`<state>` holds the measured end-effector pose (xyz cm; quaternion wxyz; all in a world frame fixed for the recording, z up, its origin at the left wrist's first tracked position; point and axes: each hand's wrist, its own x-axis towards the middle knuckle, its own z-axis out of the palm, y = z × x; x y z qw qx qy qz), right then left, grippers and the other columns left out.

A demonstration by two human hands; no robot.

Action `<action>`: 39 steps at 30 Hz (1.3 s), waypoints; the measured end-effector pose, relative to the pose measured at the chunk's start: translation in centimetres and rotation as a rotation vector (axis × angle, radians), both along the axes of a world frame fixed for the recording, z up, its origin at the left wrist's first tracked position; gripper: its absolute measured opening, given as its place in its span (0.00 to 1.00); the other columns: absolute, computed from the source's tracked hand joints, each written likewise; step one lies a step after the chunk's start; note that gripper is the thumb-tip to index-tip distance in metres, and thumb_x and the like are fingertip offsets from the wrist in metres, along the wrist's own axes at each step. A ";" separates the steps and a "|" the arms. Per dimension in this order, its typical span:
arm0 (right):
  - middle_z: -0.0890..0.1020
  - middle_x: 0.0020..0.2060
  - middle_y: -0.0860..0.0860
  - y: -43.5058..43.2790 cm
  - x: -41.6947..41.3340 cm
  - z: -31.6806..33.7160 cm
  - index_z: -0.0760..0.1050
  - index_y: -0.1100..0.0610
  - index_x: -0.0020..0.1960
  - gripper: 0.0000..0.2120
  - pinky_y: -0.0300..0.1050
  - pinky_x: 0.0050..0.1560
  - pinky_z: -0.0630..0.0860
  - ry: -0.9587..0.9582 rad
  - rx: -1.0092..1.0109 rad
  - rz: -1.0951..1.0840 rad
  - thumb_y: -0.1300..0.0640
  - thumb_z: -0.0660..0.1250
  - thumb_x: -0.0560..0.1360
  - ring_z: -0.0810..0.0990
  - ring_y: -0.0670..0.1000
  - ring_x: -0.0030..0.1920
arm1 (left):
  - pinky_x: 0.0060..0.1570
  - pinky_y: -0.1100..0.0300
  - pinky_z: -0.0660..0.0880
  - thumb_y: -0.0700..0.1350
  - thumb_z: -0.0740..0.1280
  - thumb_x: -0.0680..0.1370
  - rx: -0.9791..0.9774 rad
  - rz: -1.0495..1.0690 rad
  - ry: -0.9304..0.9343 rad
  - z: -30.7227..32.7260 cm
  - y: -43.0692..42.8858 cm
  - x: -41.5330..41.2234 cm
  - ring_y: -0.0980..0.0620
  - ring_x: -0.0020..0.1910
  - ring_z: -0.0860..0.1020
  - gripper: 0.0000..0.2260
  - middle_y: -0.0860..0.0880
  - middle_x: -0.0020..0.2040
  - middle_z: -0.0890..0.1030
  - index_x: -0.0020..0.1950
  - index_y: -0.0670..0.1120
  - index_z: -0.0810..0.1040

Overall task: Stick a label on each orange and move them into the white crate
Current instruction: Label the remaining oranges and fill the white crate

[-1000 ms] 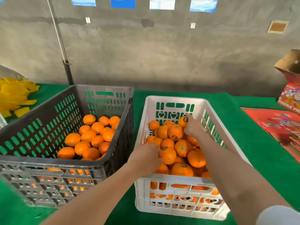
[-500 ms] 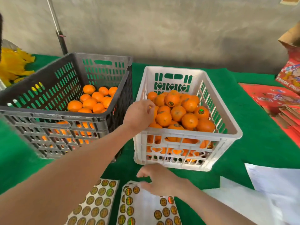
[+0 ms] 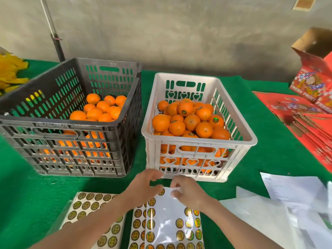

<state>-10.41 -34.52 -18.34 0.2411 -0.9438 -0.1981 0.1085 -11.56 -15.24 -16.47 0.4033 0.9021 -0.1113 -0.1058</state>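
A: Task object first. Where's the label?

B: The label sheet [image 3: 172,218] lies flat at the near edge and is half used. One label [image 3: 161,192] sits at its top left, right by the left hand [image 3: 143,184].

A: Grips?

B: The right hand [image 3: 186,191] has its fingers curled on the sheet's top edge, pinching it down. The left hand's thumb and fingers curve toward that label. It's blurred, so I can't tell if anything is pinched.

A: Step?

B: I'd say peeling a label. No fruit is in either hand.

A: Next move?

B: Probably lift the label clean, then reach left for fruit. The unlabelled oranges [image 3: 97,112] are low in the black crate [image 3: 59,123]. The white crate [image 3: 197,140] is just beside it on the right, piled high. Several finished oranges [image 3: 190,121] show stickers. The pile is heaped, so a careless drop could roll.

A: Surroundings, quick.

B: Green cloth table [image 3: 269,159], with a second sticker sheet [image 3: 93,211] on the left. There are white papers [image 3: 291,189] on the right and red fruit cartons [image 3: 312,83] at far right. A yellow heap [image 3: 10,72] is at far left, with a concrete wall [image 3: 179,33] and a dark pole [image 3: 58,47] behind.
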 end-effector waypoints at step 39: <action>0.79 0.42 0.50 2.8 -4.2 0.6 0.76 0.57 0.43 0.06 0.42 0.43 0.71 -0.222 0.085 -0.249 0.56 0.62 0.74 0.77 0.51 0.41 | 0.35 0.57 0.62 0.33 0.65 0.73 0.021 -0.263 0.158 0.0 -1.6 1.6 0.50 0.30 0.68 0.07 0.42 0.28 0.66 0.37 0.29 0.76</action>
